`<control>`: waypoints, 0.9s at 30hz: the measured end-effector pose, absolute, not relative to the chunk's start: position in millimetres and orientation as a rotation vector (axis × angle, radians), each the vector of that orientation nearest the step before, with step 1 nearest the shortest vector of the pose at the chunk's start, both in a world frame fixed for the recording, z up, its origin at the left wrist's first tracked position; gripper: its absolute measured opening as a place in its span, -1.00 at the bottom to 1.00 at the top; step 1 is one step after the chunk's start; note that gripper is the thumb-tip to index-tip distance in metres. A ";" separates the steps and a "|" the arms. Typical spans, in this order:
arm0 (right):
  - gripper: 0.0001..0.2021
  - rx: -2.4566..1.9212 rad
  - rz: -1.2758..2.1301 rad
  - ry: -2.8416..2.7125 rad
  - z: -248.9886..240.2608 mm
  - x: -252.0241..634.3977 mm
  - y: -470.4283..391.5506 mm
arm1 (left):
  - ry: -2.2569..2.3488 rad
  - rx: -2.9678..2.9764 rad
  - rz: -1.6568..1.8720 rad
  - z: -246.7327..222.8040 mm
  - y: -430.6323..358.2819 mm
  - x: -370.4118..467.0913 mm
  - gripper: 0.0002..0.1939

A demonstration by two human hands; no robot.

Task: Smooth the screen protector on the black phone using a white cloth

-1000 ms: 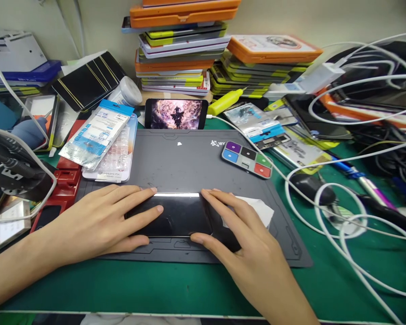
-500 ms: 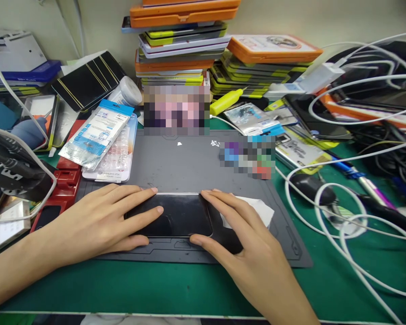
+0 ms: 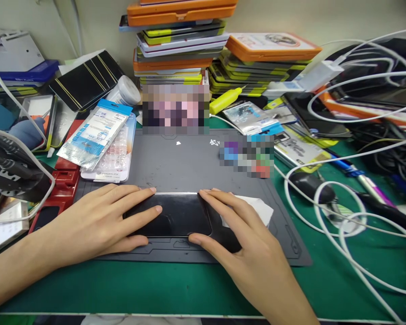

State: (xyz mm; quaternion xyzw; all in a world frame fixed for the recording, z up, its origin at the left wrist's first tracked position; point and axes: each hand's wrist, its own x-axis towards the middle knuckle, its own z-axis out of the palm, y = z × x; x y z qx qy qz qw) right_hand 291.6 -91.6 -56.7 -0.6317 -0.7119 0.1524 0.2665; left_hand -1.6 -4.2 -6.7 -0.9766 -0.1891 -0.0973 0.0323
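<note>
A black phone (image 3: 181, 216) lies flat, screen up, on the dark grey mat (image 3: 176, 162). Over its left end rests my left hand (image 3: 101, 219), with one finger along the far edge, another on the screen and the thumb by the near edge. My right hand (image 3: 253, 243) holds the right end between fingertips at the far edge and the thumb at the near edge. A white cloth or tissue (image 3: 259, 210) lies partly behind my right hand, and something dark shows beneath that hand.
Stacked orange and yellow-black cases (image 3: 182, 45) stand behind the mat. Foil packets (image 3: 94, 133) and a red holder (image 3: 64, 180) lie left. Looped white cables (image 3: 320, 198), a black mouse-like object (image 3: 311, 187) and a yellow tube (image 3: 226, 100) are at the right and back.
The view has shifted very slightly. Both hands keep the same places on the phone.
</note>
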 end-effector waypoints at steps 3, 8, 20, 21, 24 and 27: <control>-0.48 -1.690 0.391 -1.907 -58.5 291.0 -92.0 | -0.595 -3.008 -0.300 -6.1 -4.4 -1.2 -0.57; -0.48 -1.668 0.329 -1.961 -58.1 292.0 -90.8 | -0.600 -3.030 -0.295 -5.8 -4.6 -1.1 -0.56; -0.48 -1.657 0.315 -1.937 -59.1 291.2 -89.8 | -0.713 -3.155 -0.283 -7.1 -4.2 -3.5 -0.57; -0.48 -1.657 0.317 -1.933 -59.1 291.0 -90.0 | -0.720 -3.167 -0.290 -7.6 -4.0 -4.1 -0.56; -0.49 -1.657 0.320 -1.923 -59.6 290.4 -90.6 | -0.764 -3.193 -0.284 -7.9 -4.0 -4.7 -0.53; -0.48 -1.676 0.309 -1.926 -60.3 290.6 -91.1 | -0.875 -3.207 -0.245 -6.3 -5.3 -3.7 -0.41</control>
